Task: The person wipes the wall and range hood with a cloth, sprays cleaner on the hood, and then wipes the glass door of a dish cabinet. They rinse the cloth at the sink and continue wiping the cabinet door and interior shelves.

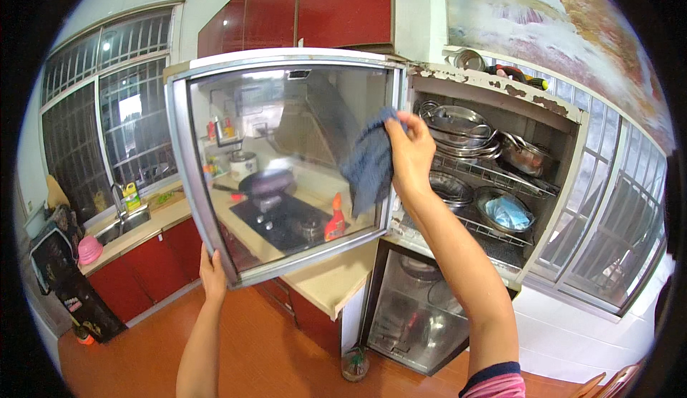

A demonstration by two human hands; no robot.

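Observation:
A glass cabinet door with a metal frame [284, 275] stands swung out before me. My left hand [213, 274] grips the lower left corner of its frame. Near the door's right side, my right hand [412, 148] holds a blue cloth [370, 162] that hangs over the glass. Through the glass show a black cooktop [268, 226], a dark pan [267, 182] with a handle, and a red spray bottle [335, 221]. Right of the door, the open cabinet [577, 145] holds metal pots [459, 124] on wire racks and a bowl with a blue-and-white item [506, 213].
A second glass-fronted cabinet [413, 312] stands below. The corner of a cream countertop [333, 285] juts out under the door. At left are a sink [129, 223] and a pink basin [90, 249]. A potted plant [355, 364] sits on the floor. Tools lie on the cabinet top.

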